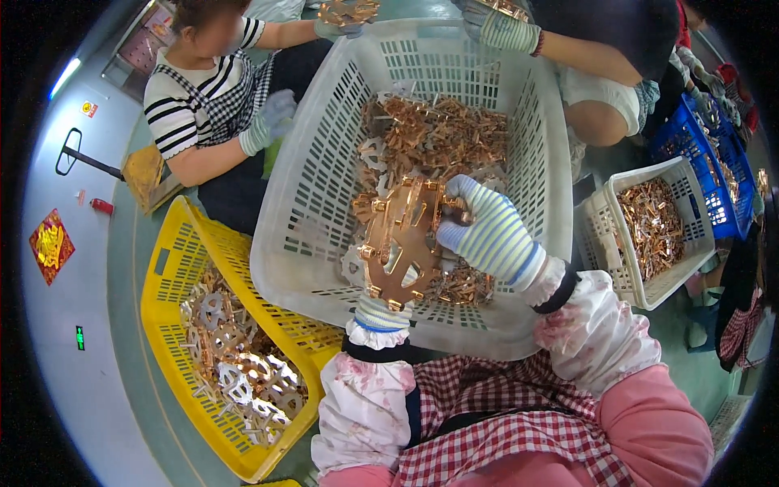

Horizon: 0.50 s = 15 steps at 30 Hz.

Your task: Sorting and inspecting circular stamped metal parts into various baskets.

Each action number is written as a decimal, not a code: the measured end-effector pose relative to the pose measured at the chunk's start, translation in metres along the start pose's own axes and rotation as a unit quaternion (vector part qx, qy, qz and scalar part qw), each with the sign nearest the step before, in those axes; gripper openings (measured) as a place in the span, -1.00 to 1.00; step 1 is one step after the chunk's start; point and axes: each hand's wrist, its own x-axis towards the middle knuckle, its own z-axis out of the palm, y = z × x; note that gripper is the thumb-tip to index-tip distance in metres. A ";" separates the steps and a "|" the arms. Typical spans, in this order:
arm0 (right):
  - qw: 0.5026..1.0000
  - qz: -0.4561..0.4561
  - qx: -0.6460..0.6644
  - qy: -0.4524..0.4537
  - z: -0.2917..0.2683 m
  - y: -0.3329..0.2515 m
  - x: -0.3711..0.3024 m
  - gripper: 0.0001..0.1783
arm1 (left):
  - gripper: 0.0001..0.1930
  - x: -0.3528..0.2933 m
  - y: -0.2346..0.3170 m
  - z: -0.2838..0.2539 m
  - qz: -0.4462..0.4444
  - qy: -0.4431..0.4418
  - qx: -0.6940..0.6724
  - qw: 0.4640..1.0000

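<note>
Over the big white plastic basket (284,280), my left hand (383,315), in a striped knit glove, holds up a copper-coloured metal plate (398,243) with cut-out holes and raised tabs along its edges. The plate hides most of that hand's fingers. My right hand (499,231), gloved alike, is closed at the plate's right edge, pinching a small copper-coloured piece (461,214). Whether that piece is joined to the plate I cannot tell. Beneath lies a heap of small copper-coloured metal pieces (446,134) in the basket.
A tilted yellow basket (170,357) at the left holds silvery and copper-coloured metal plates. Across from me, two people in gloves handle similar plates (349,11) at the basket's far rim. Another white basket (649,292) and a blue basket (677,130) stand at the right.
</note>
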 end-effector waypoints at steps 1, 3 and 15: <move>0.977 -0.104 -0.180 0.046 0.003 -0.001 -0.001 -0.65 | -0.54 0.000 0.000 -0.002 -0.014 0.025 -0.184 0.982; 0.970 -0.144 -0.181 0.080 0.006 0.005 0.001 -0.60 | -0.52 0.002 0.002 -0.001 -0.034 0.071 -0.530 0.844; 0.960 0.114 0.253 -0.028 -0.009 -0.015 -0.010 -0.74 | -0.49 0.005 0.020 -0.004 0.030 0.035 -0.896 0.441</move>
